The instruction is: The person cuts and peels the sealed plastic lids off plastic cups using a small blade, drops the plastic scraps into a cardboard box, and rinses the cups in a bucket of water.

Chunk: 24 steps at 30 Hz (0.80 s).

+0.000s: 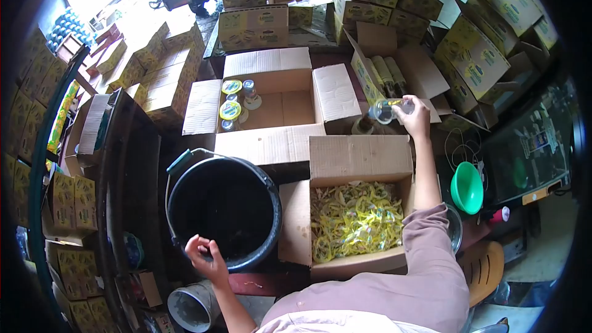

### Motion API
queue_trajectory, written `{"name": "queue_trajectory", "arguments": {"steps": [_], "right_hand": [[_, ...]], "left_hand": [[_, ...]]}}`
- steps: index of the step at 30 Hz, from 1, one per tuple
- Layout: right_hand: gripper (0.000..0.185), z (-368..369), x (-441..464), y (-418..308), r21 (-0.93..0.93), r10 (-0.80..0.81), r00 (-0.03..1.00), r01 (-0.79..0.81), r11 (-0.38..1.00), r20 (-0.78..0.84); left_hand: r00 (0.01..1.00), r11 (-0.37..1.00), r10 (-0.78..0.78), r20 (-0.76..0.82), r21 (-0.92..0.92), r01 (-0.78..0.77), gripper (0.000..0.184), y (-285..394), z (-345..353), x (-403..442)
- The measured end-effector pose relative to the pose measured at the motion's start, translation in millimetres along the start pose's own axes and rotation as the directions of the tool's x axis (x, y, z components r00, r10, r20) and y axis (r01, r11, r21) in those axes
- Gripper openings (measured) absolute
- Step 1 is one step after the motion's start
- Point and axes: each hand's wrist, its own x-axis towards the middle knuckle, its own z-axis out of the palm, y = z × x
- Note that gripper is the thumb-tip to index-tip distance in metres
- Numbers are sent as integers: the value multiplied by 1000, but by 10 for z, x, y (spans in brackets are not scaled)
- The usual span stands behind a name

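Observation:
My right hand point(414, 118) is closed around a clear cup-like container point(387, 111), tilted on its side. It is held in front of an open carton point(425, 77) with long rolled or tubular things point(388, 74) inside. Just below the container, a round-mouthed vessel point(362, 126) is partly hidden. My left hand point(207, 260) hovers at the near rim of a black bucket point(274, 234), its fingers loosely curled and apart, holding nothing. Between my arms, an open carton point(295, 222) holds many yellow printed strips or wrappers point(357, 219).
Another open carton point(290, 95) holds several clear containers, some with yellow lids point(230, 110). A green bowl point(467, 188) is at the right, beside a glass-fronted case point(530, 148). Stacked yellow cartons point(253, 28) stand behind. A grey pail point(191, 308) sits below my left arm.

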Motion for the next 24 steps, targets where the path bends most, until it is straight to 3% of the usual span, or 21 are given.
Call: {"name": "queue_trajectory", "arguments": {"steps": [4, 6, 7, 9, 15, 17, 20, 21, 23, 24], "right_hand": [[39, 565, 230, 408, -94, 13, 972, 10, 996, 236], [37, 816, 228, 514, -190, 74, 910, 5, 982, 407], [38, 936, 216, 560, -247, 157, 827, -22, 969, 540], [39, 1235, 19, 661, -224, 76, 856, 48, 973, 512], [38, 1282, 59, 488, -252, 117, 833, 27, 967, 541], [57, 1346, 38, 658, -266, 110, 817, 55, 962, 566], [85, 1269, -57, 664, -272, -2, 896, 137, 952, 444], [106, 1169, -29, 607, -351, 75, 871, 116, 929, 485], [91, 909, 88, 129, -642, 365, 806, 23, 766, 465], [80, 967, 153, 23, -496, 210, 879, 35, 868, 429]], "left_hand": [[992, 992, -120, -50, 31, 122, 23, 20, 15, -5], [991, 989, -135, -1, 54, 135, 22, 53, 19, 12], [989, 988, -142, 26, 66, 140, 22, 61, 20, 19], [988, 985, -152, 25, 91, 149, 21, 52, 16, 19], [981, 975, -193, 7, 110, 191, 20, 51, 18, -4], [981, 975, -193, 37, 117, 187, 19, 61, -3, 1], [971, 972, -227, 80, 85, 220, 18, 67, -36, -6], [976, 975, -210, 65, 87, 204, 18, 57, -41, -16], [985, 981, -171, 35, 95, 167, 19, 9, -57, -45], [987, 983, -159, 12, 100, 157, 23, -31, -67, -71]]}}
